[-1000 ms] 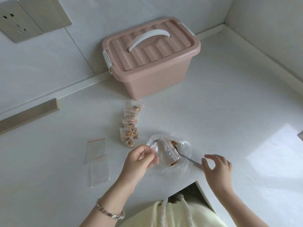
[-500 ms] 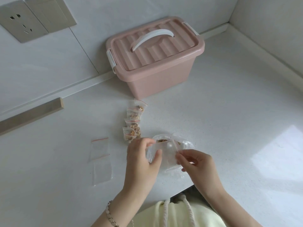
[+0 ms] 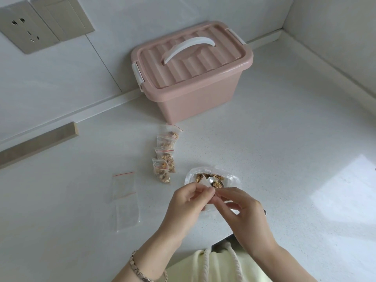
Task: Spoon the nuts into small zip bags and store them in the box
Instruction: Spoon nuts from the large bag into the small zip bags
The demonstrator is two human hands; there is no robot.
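Head view: we pinch a small clear bag (image 3: pixel 210 195) between left hand (image 3: pixel 186 204) and right hand (image 3: pixel 244 212) at the counter's (image 3: pixel 284 139) front edge, over the nut tray (image 3: pixel 232 177) with the spoon (image 3: pixel 213 181). Filled bags (image 3: pixel 165 157) lie mid-counter; the closed pink box (image 3: pixel 191 78) sits by the back wall.

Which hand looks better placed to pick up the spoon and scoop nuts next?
The right hand, probably. The spoon rests in the clear dish of nuts with its handle running back under that hand. The left hand pinches what seems to be a small bag, so it looks busy.
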